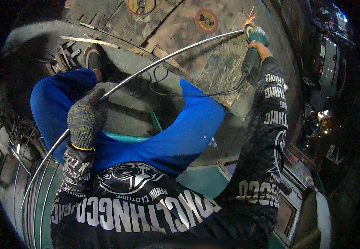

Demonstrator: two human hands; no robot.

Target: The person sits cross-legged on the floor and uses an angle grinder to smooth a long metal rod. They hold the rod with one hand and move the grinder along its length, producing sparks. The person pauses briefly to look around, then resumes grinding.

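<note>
My left hand (85, 118), in a grey knitted glove, grips a long curved metal rod (155, 64) near its lower part. The rod arcs from the lower left up to the upper right. My right hand (262, 50) holds a teal angle grinder (255, 39) whose disc touches the rod's far end, throwing orange sparks (251, 17). A black power cord (205, 93) trails from the grinder across the wooden board (225, 62). My knees in blue trousers (188, 133) frame the rod.
Two spare grinding discs (206, 20) lie on the worn wooden boards at the top. Several more curved rods (32, 186) lie bundled at the lower left. A green stool edge (126, 137) shows under my legs. A vehicle (329, 62) stands at the right.
</note>
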